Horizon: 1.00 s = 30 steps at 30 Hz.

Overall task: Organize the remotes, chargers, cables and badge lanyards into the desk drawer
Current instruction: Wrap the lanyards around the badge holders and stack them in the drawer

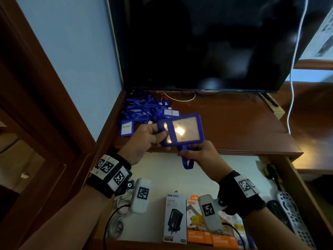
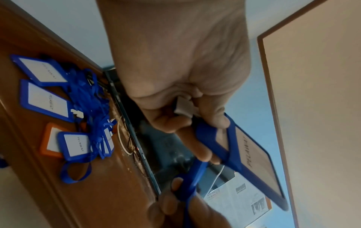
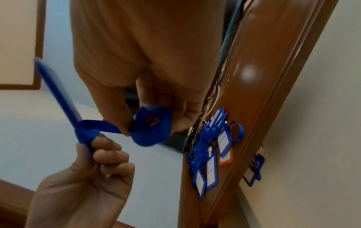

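A blue badge holder (image 1: 182,129) with a clear window is held up over the desk's front edge, above the open drawer (image 1: 162,170). My left hand (image 1: 158,136) grips its left end. My right hand (image 1: 185,152) pinches its blue lanyard strap (image 1: 186,159), which is wrapped around the holder and hangs in a short loop. In the left wrist view the badge holder (image 2: 248,155) sits between my thumb and fingers. The right wrist view shows the strap (image 3: 152,128) looped at my fingertips. A pile of blue lanyards (image 1: 144,110) with badges lies at the desk's back left.
In the drawer lie charger boxes (image 1: 175,217), a grey remote (image 1: 292,215) at the right and white cables (image 1: 120,201) at the left. A dark TV (image 1: 207,42) stands at the back of the desk. A white cord (image 1: 292,87) hangs at the right.
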Available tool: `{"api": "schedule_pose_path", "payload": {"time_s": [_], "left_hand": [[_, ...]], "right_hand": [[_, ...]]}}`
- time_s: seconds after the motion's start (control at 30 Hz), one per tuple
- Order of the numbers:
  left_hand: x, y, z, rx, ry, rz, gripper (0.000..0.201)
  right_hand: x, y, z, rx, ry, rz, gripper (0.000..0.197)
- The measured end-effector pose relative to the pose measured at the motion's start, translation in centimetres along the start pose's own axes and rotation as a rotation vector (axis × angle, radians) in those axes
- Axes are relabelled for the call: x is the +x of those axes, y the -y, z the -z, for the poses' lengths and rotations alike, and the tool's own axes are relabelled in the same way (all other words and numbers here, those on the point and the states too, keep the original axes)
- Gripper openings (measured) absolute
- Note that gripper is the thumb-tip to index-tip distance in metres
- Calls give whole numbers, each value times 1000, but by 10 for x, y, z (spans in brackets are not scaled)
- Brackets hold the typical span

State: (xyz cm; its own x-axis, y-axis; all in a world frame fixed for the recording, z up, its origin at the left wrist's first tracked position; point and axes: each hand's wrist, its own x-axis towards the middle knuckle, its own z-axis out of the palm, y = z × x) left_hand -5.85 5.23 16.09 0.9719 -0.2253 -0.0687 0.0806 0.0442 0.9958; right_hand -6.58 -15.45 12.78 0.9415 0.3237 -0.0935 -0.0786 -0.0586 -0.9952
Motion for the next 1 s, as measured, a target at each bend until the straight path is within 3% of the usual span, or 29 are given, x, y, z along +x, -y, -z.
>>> {"api": "schedule_pose_path", "payload": {"time_s": [0.07,0.2,0.4,0.53,0.7,0.87,1.0], "left_hand": [[2,1,-1,-21,-44,-28,17],[7,3,0,-167,-149,-48,19],[15,2,1,-279,-288,-91,18],[20,4,-3,-182,-404,-92,14],[26,14,-7,50,-531,-96,10],[22,33,-9,545,-447,-148,7],[13,50,-16,738,-213,-55,14]], "right_hand": [[2,1,-2,-82,-43,31,6],[2,-4,-4,-73,-56,49,21],[4,-12,-4,-134,-102,92,16],[7,-10,-1,-125,-114,122,21],[-3,6,-2,-20,68,48,19],[-7,26,-9,18,59,80,15],[-4,33,-12,221,-34,8,27]]}}
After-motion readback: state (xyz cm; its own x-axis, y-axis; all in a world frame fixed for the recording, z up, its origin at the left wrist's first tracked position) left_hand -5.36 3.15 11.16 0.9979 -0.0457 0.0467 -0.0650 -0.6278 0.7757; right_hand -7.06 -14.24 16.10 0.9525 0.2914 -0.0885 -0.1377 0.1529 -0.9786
